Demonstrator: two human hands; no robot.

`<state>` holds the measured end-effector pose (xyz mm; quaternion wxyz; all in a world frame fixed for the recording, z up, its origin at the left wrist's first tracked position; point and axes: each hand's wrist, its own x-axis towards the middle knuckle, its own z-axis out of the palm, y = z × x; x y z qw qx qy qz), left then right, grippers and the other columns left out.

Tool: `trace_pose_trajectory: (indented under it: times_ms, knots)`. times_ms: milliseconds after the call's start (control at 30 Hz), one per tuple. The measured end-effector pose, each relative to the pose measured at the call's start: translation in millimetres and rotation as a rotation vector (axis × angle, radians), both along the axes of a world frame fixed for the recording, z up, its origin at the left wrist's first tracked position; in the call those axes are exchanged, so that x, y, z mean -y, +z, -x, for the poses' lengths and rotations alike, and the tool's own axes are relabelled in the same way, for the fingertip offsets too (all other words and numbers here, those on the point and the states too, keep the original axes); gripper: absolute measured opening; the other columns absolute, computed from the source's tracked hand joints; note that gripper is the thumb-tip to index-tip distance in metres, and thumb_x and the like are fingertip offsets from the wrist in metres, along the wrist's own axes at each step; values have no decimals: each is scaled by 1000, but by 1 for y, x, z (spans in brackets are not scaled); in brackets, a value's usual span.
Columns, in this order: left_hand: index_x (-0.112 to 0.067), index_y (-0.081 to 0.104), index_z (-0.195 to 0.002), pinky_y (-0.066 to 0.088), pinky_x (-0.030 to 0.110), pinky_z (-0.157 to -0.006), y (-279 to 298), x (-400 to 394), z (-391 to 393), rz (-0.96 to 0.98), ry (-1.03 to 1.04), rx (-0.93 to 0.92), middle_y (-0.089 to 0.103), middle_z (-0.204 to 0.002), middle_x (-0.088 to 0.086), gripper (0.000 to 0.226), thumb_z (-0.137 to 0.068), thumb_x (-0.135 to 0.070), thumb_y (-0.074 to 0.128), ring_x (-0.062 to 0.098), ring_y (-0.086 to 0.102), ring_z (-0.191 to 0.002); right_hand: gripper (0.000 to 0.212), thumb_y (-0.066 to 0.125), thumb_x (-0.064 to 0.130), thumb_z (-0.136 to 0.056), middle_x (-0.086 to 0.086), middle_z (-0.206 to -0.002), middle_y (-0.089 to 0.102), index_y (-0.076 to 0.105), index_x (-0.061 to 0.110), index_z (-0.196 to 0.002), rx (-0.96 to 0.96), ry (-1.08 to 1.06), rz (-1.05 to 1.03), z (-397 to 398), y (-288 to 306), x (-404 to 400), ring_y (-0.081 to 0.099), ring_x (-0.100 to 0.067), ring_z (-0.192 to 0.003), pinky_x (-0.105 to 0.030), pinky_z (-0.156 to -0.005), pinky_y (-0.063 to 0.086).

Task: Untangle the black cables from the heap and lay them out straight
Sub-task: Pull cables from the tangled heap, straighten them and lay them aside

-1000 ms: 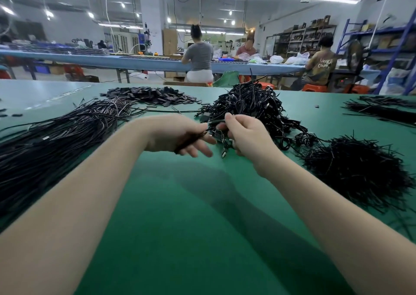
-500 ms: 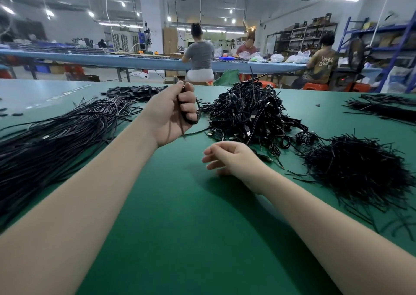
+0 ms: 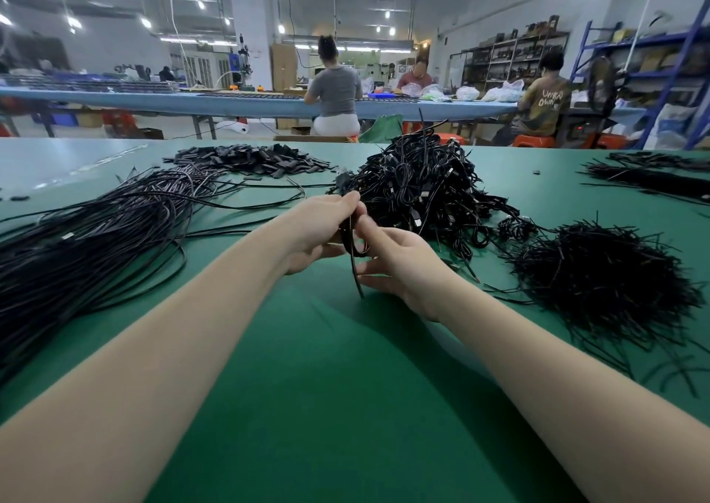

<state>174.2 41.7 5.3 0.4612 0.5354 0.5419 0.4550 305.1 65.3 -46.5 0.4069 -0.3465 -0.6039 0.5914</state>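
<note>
Both hands meet just in front of the heap (image 3: pixel 418 191), working one coiled cable (image 3: pixel 351 241). Left hand (image 3: pixel 319 229) has fingers curled round the top of the coil, thumb pinching it. Right hand (image 3: pixel 399 264) pinches the same coil from the near side, forefinger laid against the loop. A loose tail (image 3: pixel 357 283) drops from the grip down to the table (image 3: pixel 345 406), tip touching or almost.

Handling, my read: thin, light, limp. It keeps its coil set, so it will spring back unless pulled taut. The jacket looks smooth, likely slippery under a light pinch. Plug end (image 3: pixel 341 179) sticks up just beyond the left fingers. It's the stiffest part, so hold there with one hand and run the other down to the tail. Avoid yanking: neighbours in the heap may come along.

Past the grip: the heap, dense, with plugs visible. Left of the grip: the straightened bundle (image 3: pixel 96 241), fanned out long, where this one likely goes. Right of the grip: a bristly pile of short offcuts (image 3: pixel 607 276). Far left, beyond the bundle: a pile of small flat black parts (image 3: pixel 249 158).

Table is a green mat, matte, decent friction. Room is a workshop: strip lights, a blue bench behind, three people seated at it, shelving at the right.
</note>
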Motion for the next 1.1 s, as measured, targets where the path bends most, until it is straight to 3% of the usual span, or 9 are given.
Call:
trace_pose_trajectory:
  times_ms: [200, 333, 467, 533, 633, 700, 767, 900, 1100]
  knots:
    - [-21, 56, -81, 37, 22, -71, -10, -2, -8, -31, 18, 40, 59, -95, -2, 30, -104, -31, 38, 12, 46, -81, 19, 62, 39, -90, 6, -71, 55, 53, 23, -85, 358, -133, -399, 6, -2, 7, 63, -15, -67, -36, -68, 53]
    - [-18, 55, -80, 42, 12, -52, -14, -6, -13, -59, 57, 132, 59, -82, -5, 31, -104, -28, 38, 4, 52, -66, 16, 45, 32, -99, 2, -79, 54, 47, 16, -94, 510, -202, -545, 8, 0, 7, 55, -22, -74, -36, -64, 43]
    - [-20, 64, -80, 51, 24, -75, -22, -7, -14, -94, 38, 156, 64, -82, -5, 33, -102, -30, 42, 11, 57, -78, 24, 29, 30, -102, -8, -100, 59, 46, 13, -105, 680, -286, -628, 7, -1, 8, 55, -30, -88, -39, -74, 45]
    - [-19, 70, -81, 51, 33, -83, -26, -8, -12, -190, 84, -85, 70, -89, 2, 36, -101, -36, 45, 18, 63, -86, 29, 25, 30, -103, -6, -102, 59, 47, 13, -112, 726, -319, -620, 4, -1, 8, 56, -30, -91, -41, -77, 45]
    - [-4, 64, -72, 43, 36, -67, -36, -11, -8, -433, 331, -648, 65, -72, 13, 55, -96, -50, 46, 27, 58, -72, 25, 25, 30, -103, -2, -88, 54, 43, 15, -95, 827, -306, -624, -2, -4, 4, 53, -30, -82, -37, -67, 38]
    - [-11, 60, -76, 40, 35, -64, -41, -8, -6, -544, 462, -702, 60, -71, 3, 44, -94, -50, 49, 23, 55, -70, 26, 26, 30, -103, -4, -81, 53, 38, 14, -86, 839, -275, -597, -3, -7, 3, 53, -32, -78, -39, -67, 40]
    - [-13, 57, -100, 46, 39, -77, -49, -7, -2, -753, 503, -825, 59, -102, 4, 22, -96, -34, 51, 25, 57, -90, 28, 26, 29, -103, -7, -81, 54, 39, 11, -84, 804, -239, -560, -3, -8, 3, 54, -33, -79, -42, -72, 43]
    - [-23, 38, -144, 17, 39, -108, -54, -13, 7, -826, 221, -1411, 30, -153, 5, 56, -89, -11, 40, 26, 23, -143, 27, 29, 26, -103, -6, -84, 53, 44, 8, -89, 832, -124, -516, -5, -2, -4, 50, -27, -80, -36, -70, 38]
    - [-12, 51, -130, 29, 35, -98, -55, -12, 11, -815, 106, -1403, 60, -125, 5, 43, -93, -27, 34, 24, 53, -119, 22, 31, 23, -103, -4, -84, 49, 44, 8, -91, 921, 0, -529, -16, 13, -12, 46, -22, -79, -31, -68, 31]
